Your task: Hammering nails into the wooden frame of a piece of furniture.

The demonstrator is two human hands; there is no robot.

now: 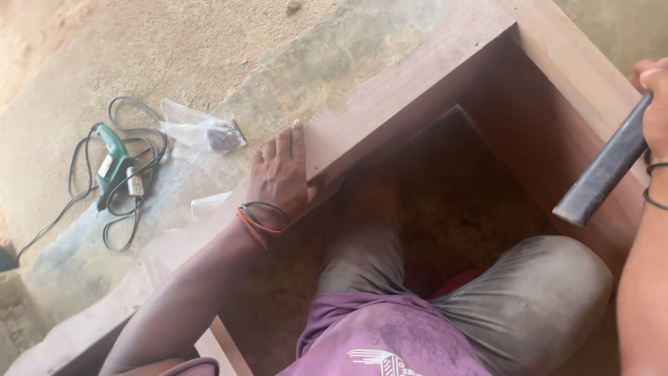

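My left hand (280, 174) lies flat with its fingers together on the top edge of the left side board of a brown wooden box frame (390, 97); red and black bands circle its wrist. At the right edge my right hand (654, 104) is closed on a dark flat metal bar (604, 169) that slants down to the left over the box's right board (584, 76). I sit inside the frame, with grey trousers (529, 299) and a purple shirt (390, 341) showing below.
On the dusty concrete floor to the left lies a green power drill (111, 163) with a tangled black cord (132, 209). Beside it sits a clear plastic bag (202, 129) holding small dark items. Sawdust covers the floor at top left.
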